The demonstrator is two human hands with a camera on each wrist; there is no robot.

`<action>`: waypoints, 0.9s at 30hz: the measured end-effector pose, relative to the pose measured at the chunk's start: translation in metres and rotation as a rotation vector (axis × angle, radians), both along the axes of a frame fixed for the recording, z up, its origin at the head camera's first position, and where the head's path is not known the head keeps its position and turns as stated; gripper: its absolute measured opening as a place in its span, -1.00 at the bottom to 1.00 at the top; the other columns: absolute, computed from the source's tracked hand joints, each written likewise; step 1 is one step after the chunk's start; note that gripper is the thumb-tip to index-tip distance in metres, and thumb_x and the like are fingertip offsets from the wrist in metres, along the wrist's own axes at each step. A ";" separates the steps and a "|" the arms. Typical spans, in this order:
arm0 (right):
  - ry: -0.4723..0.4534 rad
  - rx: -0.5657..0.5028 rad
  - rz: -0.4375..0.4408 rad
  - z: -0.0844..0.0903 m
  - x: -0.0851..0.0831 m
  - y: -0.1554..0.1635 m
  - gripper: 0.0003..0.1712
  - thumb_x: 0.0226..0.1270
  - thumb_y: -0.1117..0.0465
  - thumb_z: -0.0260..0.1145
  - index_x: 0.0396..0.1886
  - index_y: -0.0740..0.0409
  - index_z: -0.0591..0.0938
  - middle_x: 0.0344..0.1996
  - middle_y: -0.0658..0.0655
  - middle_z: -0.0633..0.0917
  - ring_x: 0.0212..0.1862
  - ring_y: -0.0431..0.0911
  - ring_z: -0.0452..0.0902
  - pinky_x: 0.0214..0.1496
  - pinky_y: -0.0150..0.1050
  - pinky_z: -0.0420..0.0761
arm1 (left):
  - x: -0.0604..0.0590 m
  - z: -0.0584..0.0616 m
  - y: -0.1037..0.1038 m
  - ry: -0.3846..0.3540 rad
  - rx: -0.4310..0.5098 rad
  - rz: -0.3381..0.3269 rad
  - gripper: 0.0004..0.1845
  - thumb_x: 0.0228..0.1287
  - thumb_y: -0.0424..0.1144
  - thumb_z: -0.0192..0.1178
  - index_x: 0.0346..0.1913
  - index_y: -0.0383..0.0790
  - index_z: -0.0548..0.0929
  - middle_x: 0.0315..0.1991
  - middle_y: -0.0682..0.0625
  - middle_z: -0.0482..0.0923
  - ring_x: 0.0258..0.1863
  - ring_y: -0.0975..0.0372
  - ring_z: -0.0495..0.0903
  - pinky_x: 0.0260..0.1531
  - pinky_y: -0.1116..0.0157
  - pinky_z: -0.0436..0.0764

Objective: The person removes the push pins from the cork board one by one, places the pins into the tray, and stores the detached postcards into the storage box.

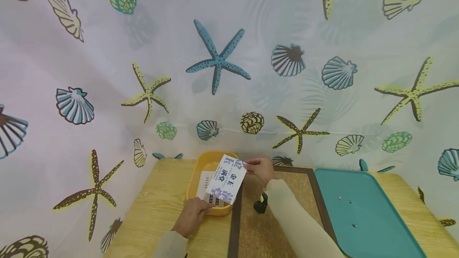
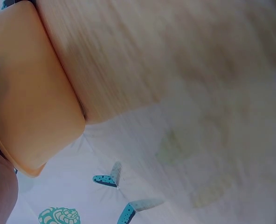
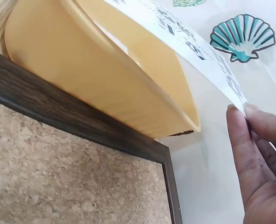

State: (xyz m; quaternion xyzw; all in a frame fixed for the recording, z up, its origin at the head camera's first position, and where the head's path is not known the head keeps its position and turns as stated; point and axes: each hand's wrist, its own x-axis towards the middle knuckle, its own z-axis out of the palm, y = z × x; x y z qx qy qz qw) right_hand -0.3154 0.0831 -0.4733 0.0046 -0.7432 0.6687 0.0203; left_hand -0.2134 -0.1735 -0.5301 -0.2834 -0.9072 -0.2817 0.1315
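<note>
With your left hand [image 1: 191,216] gripping the near rim of the yellow tray [image 1: 201,170] on the tabletop [image 1: 157,206], keep your right hand [image 1: 259,169] pinching the printed card's [image 1: 227,179] far corner, level above the tray, avoiding creases.

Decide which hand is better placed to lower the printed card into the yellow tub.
Probably the right hand: it pinches the card over the yellow tub. The left hand is at the tub's near rim.

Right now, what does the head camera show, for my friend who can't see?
Two hands hold a printed card over a yellow tub: right hand pinching the top corner, left hand at the bottom. A teal tray sits right.
</note>
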 end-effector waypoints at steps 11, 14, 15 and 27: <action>-0.014 0.118 0.024 -0.005 -0.008 -0.021 -0.81 0.13 0.52 0.36 -0.23 0.53 0.68 -0.32 0.36 0.72 -0.40 -0.04 0.69 -0.20 -0.05 0.69 | 0.000 -0.003 -0.002 0.052 0.024 -0.016 -0.84 0.10 -0.33 0.32 -0.23 -0.20 0.79 -0.37 0.08 0.72 -0.51 0.39 0.47 -0.49 0.40 0.45; -0.041 0.155 0.005 -0.005 -0.011 -0.026 -0.82 0.15 0.49 0.36 -0.23 0.49 0.68 -0.32 0.33 0.73 -0.40 -0.04 0.68 -0.15 -0.03 0.68 | 0.000 -0.003 -0.002 0.056 0.028 -0.014 -0.84 0.11 -0.33 0.32 -0.22 -0.20 0.79 -0.39 0.08 0.72 -0.50 0.39 0.48 -0.48 0.40 0.46; -0.044 0.165 0.003 -0.004 -0.012 -0.028 -0.83 0.16 0.49 0.35 -0.23 0.48 0.68 -0.32 0.32 0.73 -0.39 -0.03 0.68 -0.13 -0.01 0.67 | 0.000 -0.002 -0.001 0.058 0.030 -0.016 -0.84 0.11 -0.34 0.32 -0.23 -0.21 0.79 -0.40 0.07 0.71 -0.51 0.38 0.48 -0.48 0.40 0.46; -0.048 0.245 0.034 -0.007 -0.017 -0.049 -0.85 0.13 0.53 0.36 -0.26 0.44 0.70 -0.36 0.27 0.72 -0.40 -0.03 0.68 -0.32 -0.22 0.69 | 0.001 -0.001 -0.001 0.077 0.015 -0.012 -0.87 0.09 -0.34 0.34 -0.28 -0.19 0.80 -0.38 0.04 0.74 -0.49 0.35 0.52 -0.48 0.41 0.47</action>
